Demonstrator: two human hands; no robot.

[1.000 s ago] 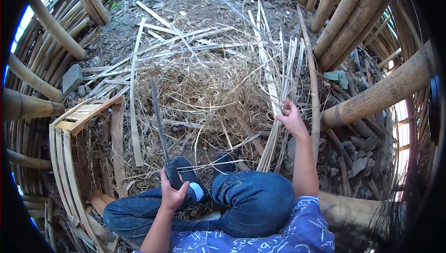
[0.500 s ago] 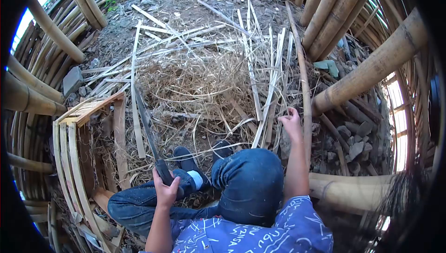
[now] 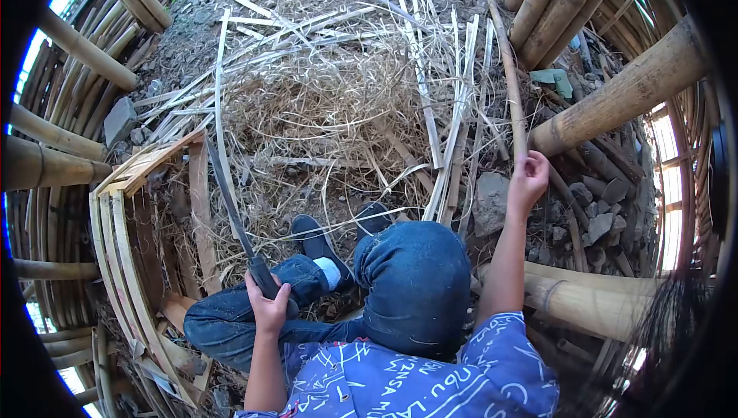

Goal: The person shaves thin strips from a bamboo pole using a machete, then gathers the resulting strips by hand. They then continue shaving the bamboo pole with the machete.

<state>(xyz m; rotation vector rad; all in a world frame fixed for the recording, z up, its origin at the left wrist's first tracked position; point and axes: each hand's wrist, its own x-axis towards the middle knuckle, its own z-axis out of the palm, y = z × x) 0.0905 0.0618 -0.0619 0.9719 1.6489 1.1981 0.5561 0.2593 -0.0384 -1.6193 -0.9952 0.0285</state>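
My left hand (image 3: pixel 267 301) is wrapped round the dark handle of a machete (image 3: pixel 227 195). Its long blade points up and away, past the wooden crate. My right hand (image 3: pixel 529 182) has its fingers curled at a long, thin bamboo pole (image 3: pixel 503 57), which lies lengthwise on the ground. Behind this hand and forearm the pole's near part is hidden. Left of the pole lie pale split bamboo strips (image 3: pixel 459 122). A heap of curly bamboo shavings (image 3: pixel 323 114) spreads before my shoes.
A slatted wooden crate (image 3: pixel 123 226) stands at my left. Thick bamboo posts (image 3: pixel 630 84) slant in on both sides. Near my right forearm lies a grey rock (image 3: pixel 492 204), with rubble (image 3: pixel 603 226) farther right. A thick bamboo pole (image 3: pixel 592 303) runs beside my right hip.
My right hand has moved right, from above the strips to the thin bamboo pole. My left hand still holds the machete. The view has shifted slightly.
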